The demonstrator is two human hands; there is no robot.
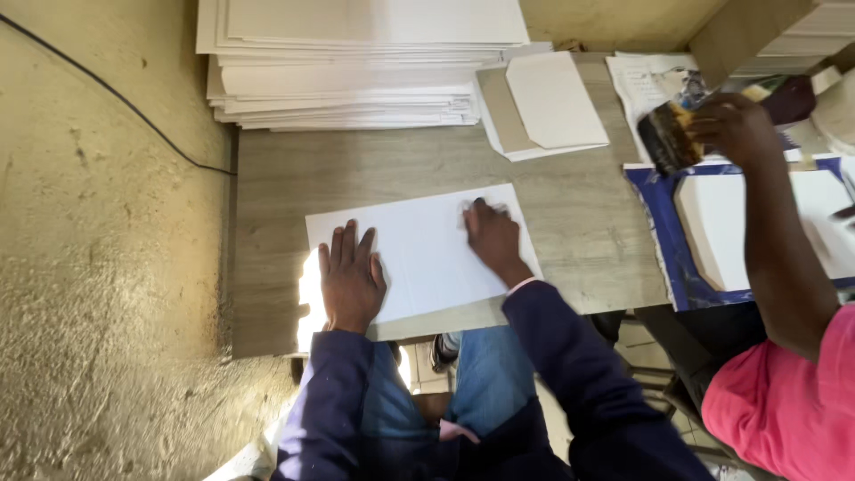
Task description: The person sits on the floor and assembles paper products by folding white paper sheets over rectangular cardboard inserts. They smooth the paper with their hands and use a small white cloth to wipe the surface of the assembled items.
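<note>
A white sheet of paper (427, 245) lies flat on the grey wooden table (579, 205), near its front edge. My left hand (350, 278) rests flat on the sheet's lower left part, fingers spread. My right hand (492, 239) presses on the sheet's right part with its fingers curled down onto the paper. Neither hand holds anything. Both arms wear dark blue sleeves.
A tall stack of white sheets (356, 62) stands at the table's back left. A folded grey-white card (543, 102) lies beside it. At the right, another person in a pink top holds a brush (670, 135) over white boards (757, 227) on a blue sheet (663, 240). A yellowish wall (98, 223) with a black cable borders the left.
</note>
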